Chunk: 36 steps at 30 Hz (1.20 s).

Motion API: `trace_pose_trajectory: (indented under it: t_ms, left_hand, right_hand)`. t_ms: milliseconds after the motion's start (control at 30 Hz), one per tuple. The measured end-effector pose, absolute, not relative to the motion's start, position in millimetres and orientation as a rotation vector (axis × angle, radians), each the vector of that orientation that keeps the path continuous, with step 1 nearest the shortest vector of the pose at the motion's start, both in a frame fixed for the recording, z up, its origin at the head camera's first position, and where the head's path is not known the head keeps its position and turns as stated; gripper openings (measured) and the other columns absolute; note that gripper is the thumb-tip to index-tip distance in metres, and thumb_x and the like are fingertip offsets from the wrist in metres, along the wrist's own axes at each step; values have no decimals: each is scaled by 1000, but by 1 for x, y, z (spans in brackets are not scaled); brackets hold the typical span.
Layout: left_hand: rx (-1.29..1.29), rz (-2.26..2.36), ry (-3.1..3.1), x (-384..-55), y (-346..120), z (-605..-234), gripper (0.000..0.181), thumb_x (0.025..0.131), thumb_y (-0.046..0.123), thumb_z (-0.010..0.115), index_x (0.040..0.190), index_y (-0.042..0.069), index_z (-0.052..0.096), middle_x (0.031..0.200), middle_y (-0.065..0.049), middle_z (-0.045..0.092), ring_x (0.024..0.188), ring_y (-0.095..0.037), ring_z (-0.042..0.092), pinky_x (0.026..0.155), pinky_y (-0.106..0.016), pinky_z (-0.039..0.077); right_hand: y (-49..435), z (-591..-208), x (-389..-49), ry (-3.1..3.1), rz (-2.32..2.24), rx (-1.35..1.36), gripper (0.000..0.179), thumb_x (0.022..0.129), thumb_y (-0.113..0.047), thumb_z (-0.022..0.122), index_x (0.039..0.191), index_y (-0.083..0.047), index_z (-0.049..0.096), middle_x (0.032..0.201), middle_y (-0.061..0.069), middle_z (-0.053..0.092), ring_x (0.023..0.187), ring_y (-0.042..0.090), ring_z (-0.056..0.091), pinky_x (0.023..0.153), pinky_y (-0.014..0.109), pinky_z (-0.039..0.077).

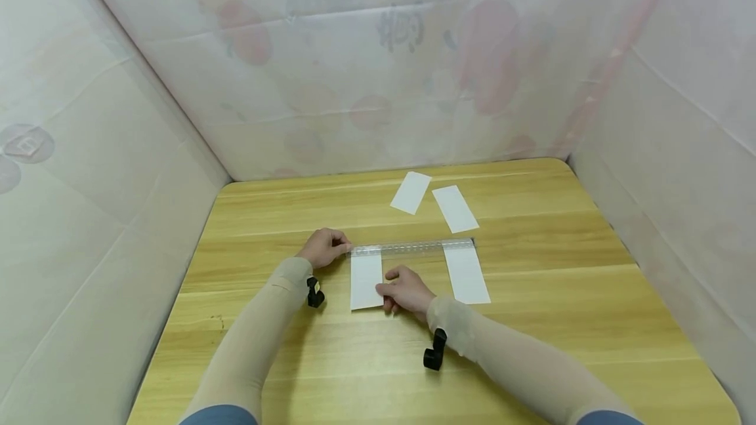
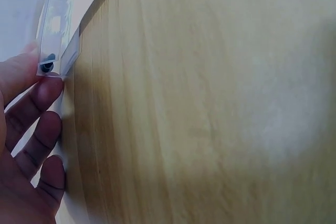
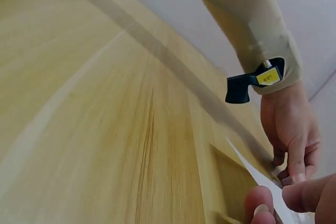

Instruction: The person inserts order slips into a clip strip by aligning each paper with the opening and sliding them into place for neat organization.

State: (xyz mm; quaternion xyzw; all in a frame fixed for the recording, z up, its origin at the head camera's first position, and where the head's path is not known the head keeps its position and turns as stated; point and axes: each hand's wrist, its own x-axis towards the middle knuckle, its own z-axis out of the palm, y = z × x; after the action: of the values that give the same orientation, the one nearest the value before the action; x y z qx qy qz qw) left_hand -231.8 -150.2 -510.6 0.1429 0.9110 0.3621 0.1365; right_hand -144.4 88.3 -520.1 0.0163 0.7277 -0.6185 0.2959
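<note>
A clear plastic ruler (image 1: 412, 248) lies across the upper ends of two white paper strips, the left strip (image 1: 366, 281) and the right strip (image 1: 468, 274). My left hand (image 1: 323, 248) pinches the ruler's left end between thumb and forefinger. In the left wrist view, a small dark piece (image 2: 47, 65) shows at that end of the ruler (image 2: 55, 30). My right hand (image 1: 407, 290) pinches the right edge of the left strip. The right wrist view shows that strip's edge (image 3: 252, 169) raised off the table, between thumb and finger.
Two more white paper strips lie farther back on the wooden table (image 1: 283, 208), one on the left (image 1: 411, 193) and one on the right (image 1: 455, 208). Printed sheeting (image 1: 378, 84) stands upright behind the table and along its sides. A black camera mount sits on each wrist.
</note>
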Motion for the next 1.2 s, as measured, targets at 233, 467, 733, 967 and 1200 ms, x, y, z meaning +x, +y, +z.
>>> trace_pose_trajectory:
  t_ms: [233, 467, 733, 967, 1200]
  left_hand:
    - [449, 1037, 2664, -234, -151, -515, 15, 94, 24, 65, 85, 15, 72, 78, 6, 64, 71, -13, 53, 70, -31, 45]
    - [415, 1034, 2645, -232, -160, -513, 14, 93, 24, 65, 84, 16, 72, 76, 4, 63, 68, -14, 52, 67, -31, 45]
    - [396, 1031, 2630, -232, -157, -514, 14, 94, 25, 64, 84, 18, 72, 78, 4, 63, 69, -13, 51, 66, -30, 44]
    - [378, 1045, 2616, -230, -154, -515, 14, 94, 24, 64, 86, 16, 72, 78, 3, 64, 68, -14, 51, 67, -30, 44]
    - [399, 1075, 2605, -231, -151, -515, 14, 94, 23, 64, 86, 15, 72, 79, 4, 65, 68, -13, 50, 65, -30, 44]
  right_hand:
    - [92, -522, -144, 1920, -1592, -11, 20, 93, -15, 62, 95, 4, 63, 70, 9, 62, 51, 12, 58, 46, 22, 45]
    - [84, -523, -143, 1861, -1570, -58, 29, 95, -21, 61, 85, 6, 67, 70, 11, 65, 49, 11, 58, 45, 21, 45]
    - [84, -527, -143, 1833, -1571, -38, 27, 96, -17, 58, 84, 6, 68, 70, 11, 67, 50, 9, 57, 46, 20, 45]
    - [87, -526, -143, 1815, -1603, -15, 23, 96, -12, 58, 94, 8, 68, 71, 12, 67, 50, 8, 57, 47, 19, 45]
    - [89, -526, -145, 1780, -1619, 34, 20, 95, -9, 56, 98, 8, 67, 71, 12, 67, 51, 8, 57, 47, 18, 45]
